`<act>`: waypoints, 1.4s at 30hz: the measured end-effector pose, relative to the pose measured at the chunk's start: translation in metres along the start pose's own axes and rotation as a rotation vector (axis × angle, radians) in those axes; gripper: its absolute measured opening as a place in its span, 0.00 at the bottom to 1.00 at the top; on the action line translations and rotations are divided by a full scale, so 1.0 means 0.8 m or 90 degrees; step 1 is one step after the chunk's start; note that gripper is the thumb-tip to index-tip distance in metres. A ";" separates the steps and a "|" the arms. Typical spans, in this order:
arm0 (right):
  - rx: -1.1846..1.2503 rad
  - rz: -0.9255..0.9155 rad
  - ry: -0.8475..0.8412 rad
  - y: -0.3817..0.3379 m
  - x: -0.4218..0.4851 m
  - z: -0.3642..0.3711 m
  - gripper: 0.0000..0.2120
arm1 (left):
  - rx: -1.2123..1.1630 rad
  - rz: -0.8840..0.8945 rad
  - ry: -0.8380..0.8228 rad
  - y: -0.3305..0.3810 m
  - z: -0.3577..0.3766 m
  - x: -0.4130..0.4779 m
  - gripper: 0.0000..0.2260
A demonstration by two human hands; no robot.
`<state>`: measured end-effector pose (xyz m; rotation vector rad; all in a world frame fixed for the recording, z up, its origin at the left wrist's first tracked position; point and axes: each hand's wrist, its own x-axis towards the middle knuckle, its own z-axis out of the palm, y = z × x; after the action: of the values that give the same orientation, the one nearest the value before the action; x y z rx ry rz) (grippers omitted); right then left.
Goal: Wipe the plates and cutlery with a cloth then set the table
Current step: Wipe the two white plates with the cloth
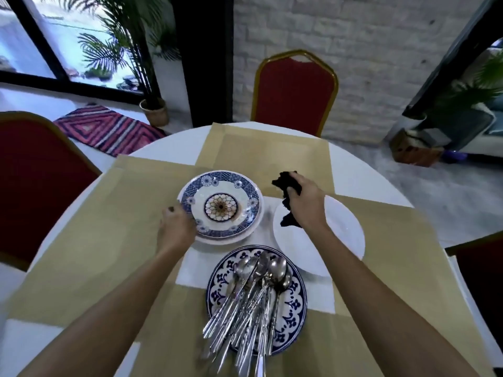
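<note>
Head view. Round white table (pixel 168 148) overlaid with tan placemats (pixel 81 240).

- Blue-patterned plate (pixel 220 205): centre of the table, on top of at least one pale plate; the number beneath cannot be told.
- Left hand (pixel 177 224): at the near-left rim of that plate, fingers curled on its edge.
- Black cloth (pixel 288 186): bunched in the right hand (pixel 304 205), which is clenched round it above the far edge of the white plate (pixel 343 229). Its loose end hangs over that plate.
- White plate: right of the patterned stack, just beside it.
- Blue-and-white floral plate (pixel 296 295): nearest the person, carrying the cutlery (pixel 253 292), a heap of spoons with handles pointing over the near rim.
- Red chairs with gold frames: one at the far side (pixel 295 91), one at the left (pixel 35 180).
</note>
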<state>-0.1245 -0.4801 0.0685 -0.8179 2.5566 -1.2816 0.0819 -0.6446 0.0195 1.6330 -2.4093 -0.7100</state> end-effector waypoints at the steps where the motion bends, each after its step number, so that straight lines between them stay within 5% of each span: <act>1: -0.024 -0.013 -0.023 -0.010 0.001 0.019 0.20 | 0.010 0.011 -0.013 -0.003 0.000 0.004 0.16; 10: -0.144 -0.042 -0.184 -0.028 -0.004 0.147 0.21 | 0.197 0.044 0.050 0.007 0.002 0.029 0.24; 13: -0.375 -0.076 -0.147 -0.015 -0.010 0.157 0.21 | 0.152 -0.016 -0.005 0.015 0.003 0.039 0.28; 17: -0.390 -0.054 -0.188 -0.014 -0.007 0.159 0.25 | 0.090 -0.028 -0.052 0.021 0.005 0.052 0.27; 22: -0.352 -0.058 -0.203 -0.015 -0.007 0.158 0.28 | -0.099 -0.075 -0.113 0.021 -0.003 0.064 0.25; 27: -0.338 -0.075 -0.227 -0.019 -0.010 0.156 0.28 | -0.442 -0.121 -0.203 0.013 -0.018 0.055 0.21; 32: -0.190 -0.101 -0.119 -0.039 -0.020 0.129 0.19 | -0.598 -0.114 -0.243 0.011 -0.035 0.026 0.20; 38: -0.226 -0.090 -0.004 -0.077 -0.034 0.058 0.13 | -0.756 -0.128 -0.344 0.033 -0.079 -0.045 0.15; 42: -0.208 -0.118 -0.102 -0.105 -0.086 0.015 0.19 | -0.777 -0.074 -0.345 0.053 -0.098 -0.113 0.11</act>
<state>-0.0293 -0.4915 0.1208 -1.1902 2.6429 -0.8069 0.1118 -0.5733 0.1204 1.0591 -1.3892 -2.2382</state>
